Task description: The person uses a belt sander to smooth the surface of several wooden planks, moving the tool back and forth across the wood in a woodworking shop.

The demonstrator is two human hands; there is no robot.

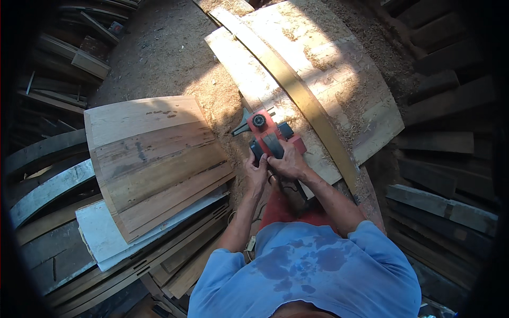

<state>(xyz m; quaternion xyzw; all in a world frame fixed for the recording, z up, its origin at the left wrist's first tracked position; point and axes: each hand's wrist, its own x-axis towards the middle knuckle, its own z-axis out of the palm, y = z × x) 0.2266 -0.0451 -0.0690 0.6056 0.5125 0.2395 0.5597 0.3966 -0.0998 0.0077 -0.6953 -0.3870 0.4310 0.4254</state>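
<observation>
A red and black electric hand planer (269, 130) is held in front of my body, near the left edge of a wide board surface (371, 98) strewn with shavings. My right hand (290, 160) wraps round its black rear handle. My left hand (255, 168) is closed on the black part at its near left side, with the thumbs close together. The planer's underside is hidden, and I cannot tell whether it touches the wood. Just right of the tool, a long curved wooden strip (297, 85) lies across the boards.
At left, a panel of joined planks (154, 159) rests over a white board (95, 233) and stacked timber. Curved pieces (53, 185) lie further left. More dark planks (440, 143) are piled at right. Sawdust covers the ground (159, 58) at far left.
</observation>
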